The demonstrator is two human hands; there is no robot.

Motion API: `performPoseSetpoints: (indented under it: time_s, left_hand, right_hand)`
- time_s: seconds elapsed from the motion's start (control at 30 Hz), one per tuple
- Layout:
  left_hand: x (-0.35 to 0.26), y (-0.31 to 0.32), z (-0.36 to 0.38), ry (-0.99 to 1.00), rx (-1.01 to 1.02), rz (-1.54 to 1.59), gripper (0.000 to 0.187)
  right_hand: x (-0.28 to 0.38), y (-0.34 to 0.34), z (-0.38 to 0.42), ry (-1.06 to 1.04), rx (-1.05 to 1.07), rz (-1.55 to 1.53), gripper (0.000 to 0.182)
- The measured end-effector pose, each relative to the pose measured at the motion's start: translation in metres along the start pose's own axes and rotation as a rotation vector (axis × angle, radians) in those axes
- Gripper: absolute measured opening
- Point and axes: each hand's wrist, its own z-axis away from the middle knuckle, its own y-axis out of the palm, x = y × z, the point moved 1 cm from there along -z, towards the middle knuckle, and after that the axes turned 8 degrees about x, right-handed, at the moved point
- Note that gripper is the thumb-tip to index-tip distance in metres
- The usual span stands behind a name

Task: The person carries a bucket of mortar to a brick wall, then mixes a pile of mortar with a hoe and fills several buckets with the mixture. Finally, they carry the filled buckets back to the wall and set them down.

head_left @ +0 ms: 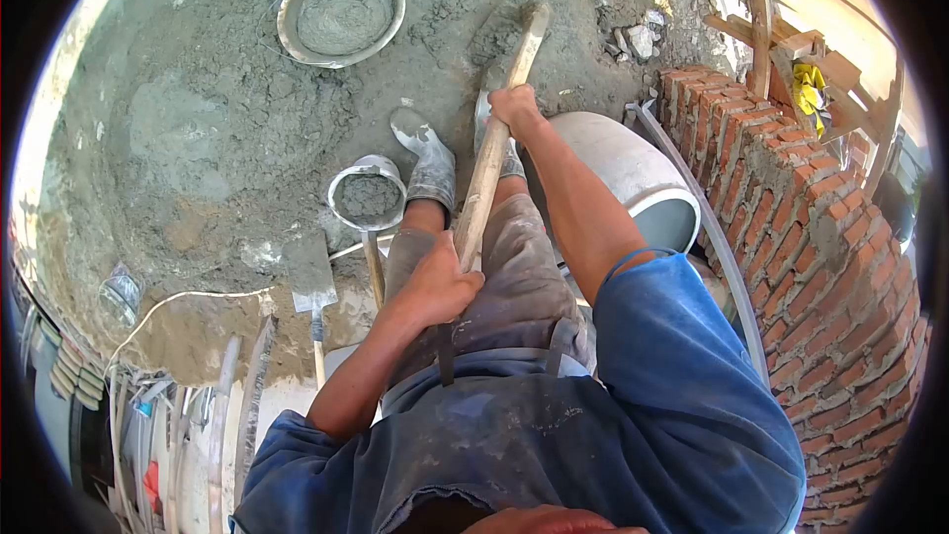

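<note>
Both my hands are wrapped round one long wooden handle (488,176), which slants up and away from my thighs. My left hand (442,282) grips its near end by my lap. Farther along, my right hand (516,109) closes round it above my right boot. The handle's far end is low over wet grey mortar, beside a dark hollow; whatever head it bears is hard to make out. My mortar-smeared left boot (427,153) stands on the grey surface. A small bucket of mortar (336,200) is left of that boot. A larger round tub (289,28) full of mortar stands farther off.
A shovel (313,287) lies at the left, near a pale hose (188,295). To my right is a large pale barrel (613,153) on its side, then a metal bar (707,227) and a brick wall (771,218). Rubble (638,40) and wooden boards (759,35) are beyond.
</note>
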Motion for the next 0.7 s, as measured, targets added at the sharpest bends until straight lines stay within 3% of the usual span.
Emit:
performPoseSetpoints:
  time_s: [0.07,0.17,0.37,0.7]
  left_hand:
    - [-0.005,-0.004,0.012,-0.060,0.093,0.063,0.053]
    - [-0.006,-0.004,0.020,-0.114,0.085,-0.053,0.053]
    - [-0.025,-0.023,0.016,-0.006,0.097,0.051,0.053]
    - [-0.011,-0.033,0.099,0.014,0.095,0.007,0.049]
  right_hand:
    - [0.022,0.010,0.059,0.289,0.239,-0.271,0.037]
    - [0.034,0.012,0.081,0.324,0.311,-0.298,0.035]
    - [0.054,0.004,0.076,0.316,0.301,-0.237,0.025]
    - [0.069,-0.001,0.104,0.140,0.408,-0.695,0.025]
